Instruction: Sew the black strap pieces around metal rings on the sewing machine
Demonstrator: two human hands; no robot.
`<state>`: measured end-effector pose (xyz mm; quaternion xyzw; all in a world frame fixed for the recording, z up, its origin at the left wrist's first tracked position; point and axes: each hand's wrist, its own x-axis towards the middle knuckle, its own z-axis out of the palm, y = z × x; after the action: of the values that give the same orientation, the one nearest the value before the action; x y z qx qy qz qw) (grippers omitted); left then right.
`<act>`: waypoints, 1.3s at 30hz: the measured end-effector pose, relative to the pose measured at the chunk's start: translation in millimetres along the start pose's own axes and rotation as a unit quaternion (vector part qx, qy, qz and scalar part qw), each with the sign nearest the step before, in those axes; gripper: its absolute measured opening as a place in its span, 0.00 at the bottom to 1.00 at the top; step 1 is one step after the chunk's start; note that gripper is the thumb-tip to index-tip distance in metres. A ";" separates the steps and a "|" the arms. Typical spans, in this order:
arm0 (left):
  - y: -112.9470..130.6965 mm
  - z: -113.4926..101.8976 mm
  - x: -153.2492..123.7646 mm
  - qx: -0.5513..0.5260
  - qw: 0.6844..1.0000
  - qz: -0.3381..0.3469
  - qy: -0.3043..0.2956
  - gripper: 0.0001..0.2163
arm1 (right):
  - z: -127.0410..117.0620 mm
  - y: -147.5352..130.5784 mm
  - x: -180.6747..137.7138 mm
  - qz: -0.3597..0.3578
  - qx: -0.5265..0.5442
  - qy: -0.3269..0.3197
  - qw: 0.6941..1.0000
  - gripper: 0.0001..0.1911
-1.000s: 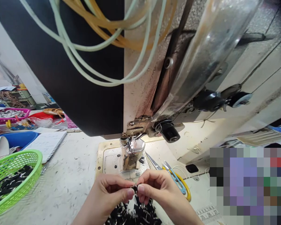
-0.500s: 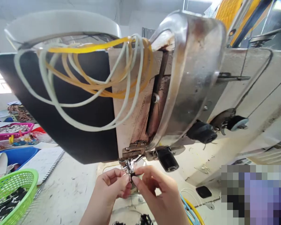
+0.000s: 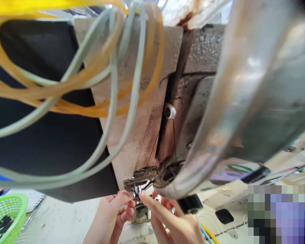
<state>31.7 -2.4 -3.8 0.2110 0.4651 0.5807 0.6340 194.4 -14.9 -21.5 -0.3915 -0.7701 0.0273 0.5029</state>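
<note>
Close in front of me is a sewing machine head (image 3: 132,135), its metal presser foot (image 3: 136,191) low in the middle. My left hand (image 3: 114,213) is at the left of the foot, thumb and fingers pinched together. Whatever is between those fingertips is hidden or too small to make out. From the right comes my right hand (image 3: 173,217), one finger stretched out with its tip at the foot. Its other fingers are apart, partly behind the machine's clear curved guard (image 3: 218,135). No held piece shows in it.
Loops of pale and orange tubing (image 3: 134,88) hang over the machine head and a black panel (image 3: 53,152). At lower left a green basket (image 3: 17,210) holds dark pieces beside a spiral notebook (image 3: 37,206). A yellow-and-blue-handled tool (image 3: 208,234) lies at lower right.
My view has moved closer to the machine. The right hand's pinch by the foot has loosened, with one finger now stretched out; the small black piece seen there is no longer visible.
</note>
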 end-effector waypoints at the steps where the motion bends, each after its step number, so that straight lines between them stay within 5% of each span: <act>1: -1.2 -1.6 2.4 0.006 1.000 -0.003 -0.008 0.07 | -0.7 0.1 0.8 -0.007 -0.011 0.000 1.000 0.20; 9: -5.5 -7.9 7.8 0.038 0.999 0.017 -0.032 0.06 | -1.8 0.6 -0.9 -0.026 -0.088 -0.018 0.996 0.22; 14: 3.8 0.3 8.7 0.026 0.998 0.024 -0.057 0.08 | -3.2 0.1 2.9 -0.016 -0.021 -0.021 0.999 0.24; 17: 11.1 2.9 11.8 0.036 0.996 0.025 -0.079 0.09 | -12.3 -2.0 0.3 0.014 0.040 -0.049 0.998 0.22; 21: 14.5 -1.4 15.7 0.051 0.993 0.004 -0.109 0.08 | -26.5 -4.5 -17.8 0.128 0.093 0.000 0.987 0.12; 24: 14.0 -5.4 13.8 0.054 0.990 -0.004 -0.128 0.07 | -26.5 -7.9 -35.6 0.189 0.072 -0.191 0.961 0.09; 27: 12.6 -10.3 5.5 0.058 0.988 -0.007 -0.140 0.08 | -17.1 -14.3 -48.6 0.177 -0.002 -0.353 0.919 0.11; 34: -1.6 -46.5 -23.1 0.127 0.983 -0.021 -0.128 0.11 | 2.0 -31.0 -58.5 0.173 -0.036 -0.431 0.885 0.06; 39: -12.6 -67.9 -35.5 0.266 0.950 0.001 -0.164 0.12 | -3.4 -22.4 -54.0 0.220 0.030 -0.377 0.899 0.08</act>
<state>-14.4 -57.1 -34.2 0.4644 0.4922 0.3939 0.6221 194.4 -65.7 -50.7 -0.4959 -0.7953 0.3056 0.1681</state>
